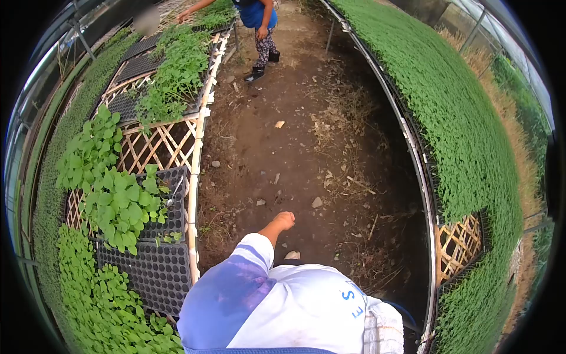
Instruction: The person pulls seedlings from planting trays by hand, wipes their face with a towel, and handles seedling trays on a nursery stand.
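My left hand [285, 220] hangs over the dirt path [259, 165] in front of my body, its fingers curled together; whether anything is inside them is hidden. It touches neither bench. My right hand does not show; only a light checked cloth [386, 330] is visible at my right side. To the left, a bench holds leafy seedlings [127, 203] and a black cell tray [147, 271] with many empty round cells. On the right, a long bench carries dense green seedlings [454, 118].
Another person [259, 23] stands on the path ahead, an arm stretched over the left bench. Wooden lattice [159, 144] shows between the left trays and in a gap [460, 245] on the right. Stones [317, 202] and dry debris lie on the path.
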